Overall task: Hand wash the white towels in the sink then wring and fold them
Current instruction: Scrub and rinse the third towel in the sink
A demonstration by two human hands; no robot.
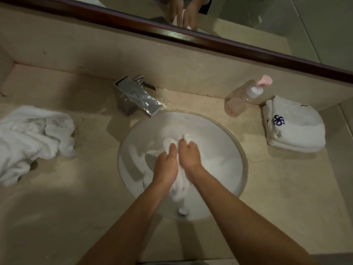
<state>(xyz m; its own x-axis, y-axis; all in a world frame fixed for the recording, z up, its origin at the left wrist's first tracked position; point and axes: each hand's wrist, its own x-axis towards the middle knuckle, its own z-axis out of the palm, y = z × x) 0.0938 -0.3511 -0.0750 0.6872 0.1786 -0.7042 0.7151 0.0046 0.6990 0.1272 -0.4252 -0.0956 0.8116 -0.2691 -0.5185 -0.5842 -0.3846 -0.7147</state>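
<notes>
Two bare forearms reach from the lower edge toward the round white sink (225, 150), which is set into a beige stone counter (86, 197). Near the sink's front edge sits the drain plug (183, 211). Over the bowl, the left hand (166, 165) and right hand (189, 156) lie side by side, almost touching, both with fingers curled round a bunched wet towel (177, 190). The towel hangs in a twisted rope between and below the wrists, and a small tuft of it shows above the knuckles; more of its cloth spreads against the bowl's left wall.

On the counter to the left, well apart from the sink, lies a crumpled pile (32, 138) of white cloth, loose and unfolded. To the right of the sink rests a folded towel (294, 129) bearing a dark blue emblem. Just beside it, toward the wall, a clear soap bottle (240, 100) with a pink pump lies tilted on its side. Behind the sink stands a square chrome tap (137, 96), its spout reaching over the rim; the counter beside it looks wet. Farthest off, a dark-framed mirror (248, 22) reflects both hands and the towel.
</notes>
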